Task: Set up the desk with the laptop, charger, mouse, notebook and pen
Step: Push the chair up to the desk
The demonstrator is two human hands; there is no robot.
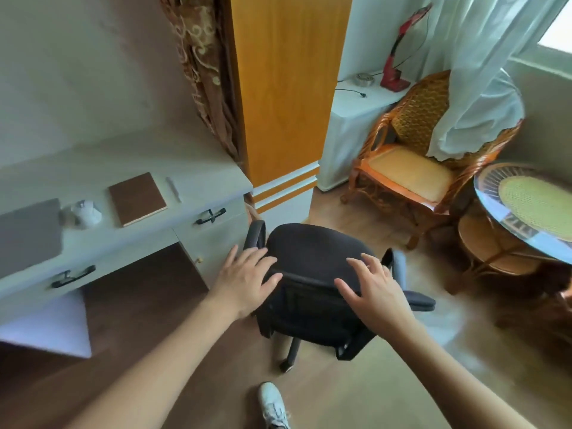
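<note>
Two hands are reaching out over the backrest of a black office chair [312, 274], the left hand [247, 277] at its left shoulder and the right hand [371, 289] at its right; both are spread and released, fingers straight, grasping nothing, and whether the palms are actually touching the top edge cannot be told through the motion blur. The symmetric placement is suiting a push or swivel of the chair, probably toward the knee space of the bench [130, 239], since a hand at each side is keeping the castored seat from twisting. The chair is standing just beside the bench's right end, its left armrest near the drawer unit. On the bench top the task's things are lying in a row: a closed grey laptop [28, 230] at the left edge of the view, a blurred white thing next to it that is likely the mouse [83, 213], then a brown notebook [137, 199] lying flat, and a pale pen [174, 189] just beside it, parallel to its long edge, where a writing hand would be finding it. No charger is showing. Judged from this layout, the arranging is nearly complete and the seat is being handled last. A white shoe [274, 404] is showing on the floor below, and a wicker armchair [411, 168] is standing well apart.
</note>
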